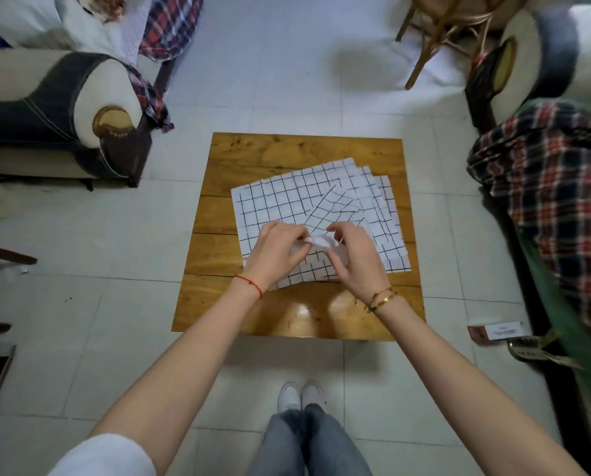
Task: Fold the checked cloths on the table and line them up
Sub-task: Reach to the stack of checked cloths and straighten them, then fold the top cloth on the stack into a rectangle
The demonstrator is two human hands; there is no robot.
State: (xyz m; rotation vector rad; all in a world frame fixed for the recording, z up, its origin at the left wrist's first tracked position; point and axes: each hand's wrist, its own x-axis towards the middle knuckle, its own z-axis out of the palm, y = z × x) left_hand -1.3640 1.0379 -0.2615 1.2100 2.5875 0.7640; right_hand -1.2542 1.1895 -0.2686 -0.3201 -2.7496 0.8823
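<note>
Cloths: checked stack (287, 197) fanned on table (252, 149), toward right edge.
Hands: left hand (276, 250), right hand (352, 255) together, pinching top cloth's near corner (bunched).

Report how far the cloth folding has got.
Nothing looks folded yet: the checked cloths lie unfolded in a fanned stack on the wooden table. In hand: left hand and right hand pinch the top cloth's near edge. Left: folding each cloth and lining them up.

Your fingers (295, 235) cover the near edge of the white black-gridded cloths (287, 204) — the fanned layers beneath can't be counted — both sofas run off-frame.
</note>
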